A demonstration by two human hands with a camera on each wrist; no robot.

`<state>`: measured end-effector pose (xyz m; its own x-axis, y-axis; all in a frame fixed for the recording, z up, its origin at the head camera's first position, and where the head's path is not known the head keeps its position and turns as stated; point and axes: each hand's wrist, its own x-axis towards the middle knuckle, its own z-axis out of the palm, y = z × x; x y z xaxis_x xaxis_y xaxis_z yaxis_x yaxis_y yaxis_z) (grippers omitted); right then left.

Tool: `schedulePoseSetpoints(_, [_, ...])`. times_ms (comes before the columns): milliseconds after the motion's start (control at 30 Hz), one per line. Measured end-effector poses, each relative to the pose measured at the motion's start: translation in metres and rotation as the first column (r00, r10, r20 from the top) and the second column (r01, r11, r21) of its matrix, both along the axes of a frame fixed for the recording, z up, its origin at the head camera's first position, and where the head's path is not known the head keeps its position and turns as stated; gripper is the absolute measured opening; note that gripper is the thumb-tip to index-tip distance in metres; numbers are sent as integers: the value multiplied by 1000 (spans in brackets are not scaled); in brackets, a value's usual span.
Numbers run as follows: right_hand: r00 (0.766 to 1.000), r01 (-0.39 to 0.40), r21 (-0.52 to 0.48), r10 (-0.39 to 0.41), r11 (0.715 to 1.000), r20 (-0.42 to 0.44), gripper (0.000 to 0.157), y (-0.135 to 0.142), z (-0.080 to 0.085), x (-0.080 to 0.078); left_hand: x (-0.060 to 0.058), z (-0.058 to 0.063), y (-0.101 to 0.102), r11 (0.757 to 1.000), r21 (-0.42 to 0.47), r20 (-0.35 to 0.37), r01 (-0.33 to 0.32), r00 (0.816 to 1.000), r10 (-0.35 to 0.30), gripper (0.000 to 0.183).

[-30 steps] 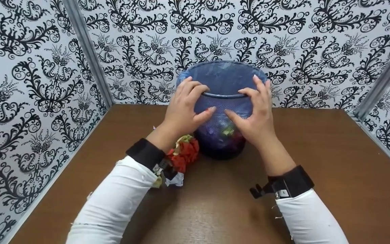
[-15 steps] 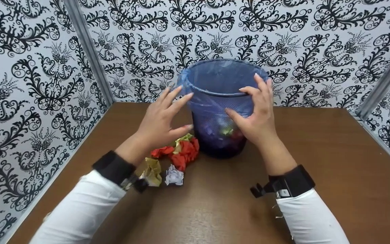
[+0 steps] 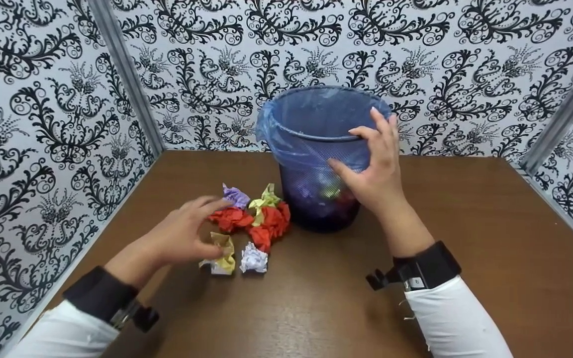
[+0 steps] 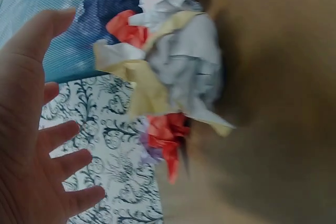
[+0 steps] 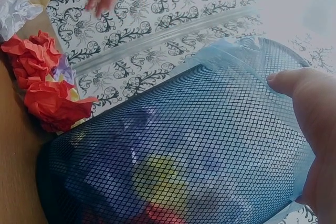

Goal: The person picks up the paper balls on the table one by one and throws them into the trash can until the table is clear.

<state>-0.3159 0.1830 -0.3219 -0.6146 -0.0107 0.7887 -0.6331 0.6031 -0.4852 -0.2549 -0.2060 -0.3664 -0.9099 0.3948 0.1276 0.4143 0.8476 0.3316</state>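
A dark mesh wastebasket (image 3: 316,199) stands upright at the back of the table. It is lined with a blue plastic bag (image 3: 296,149) folded over its rim. My right hand (image 3: 378,166) holds the basket's right side, the thumb on the front and the fingers at the rim. Through the mesh, crumpled coloured paper (image 5: 160,179) shows inside. My left hand (image 3: 184,233) hovers beside a yellow paper ball (image 3: 224,253), fingers spread and holding nothing in the left wrist view. A white paper ball (image 3: 254,257), red paper balls (image 3: 272,222) and a purple one (image 3: 237,196) lie nearby.
A pale yellow paper ball (image 3: 266,199) lies against the red ones, left of the basket. Patterned black-and-white panels (image 3: 207,99) wall in the brown tabletop (image 3: 465,214) at the back and both sides.
My left hand has let go of the basket's rim and moved left and down to the crumpled papers. My right hand has stayed at the rim.
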Motion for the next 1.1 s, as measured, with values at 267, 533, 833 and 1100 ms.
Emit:
schedulePoseSetpoints(267, [1000, 7, 0, -7, 1000, -19, 63, 1, -1, -1, 7, -27, -6, 1000, 24, 119, 12, 993, -15, 102])
schedulePoseSetpoints(533, [1000, -1, 4, 1, 1000, -17, 64, 0, -1, -1, 4, -42, -4, 995, 92, 176, 30, 983, -46, 82])
schedulePoseSetpoints(833, [1000, 5, 15, -5, 1000, -17, 65, 0, 0, -1, 3, -45, -4, 989, 131, 183, 66, 979, -90, 57])
schedulePoseSetpoints(1100, [1000, 5, 16, -4, 1000, -24, 64, 0, 0, 0, 4, -50, -3, 986, 138, 147, 96, 982, -116, 36])
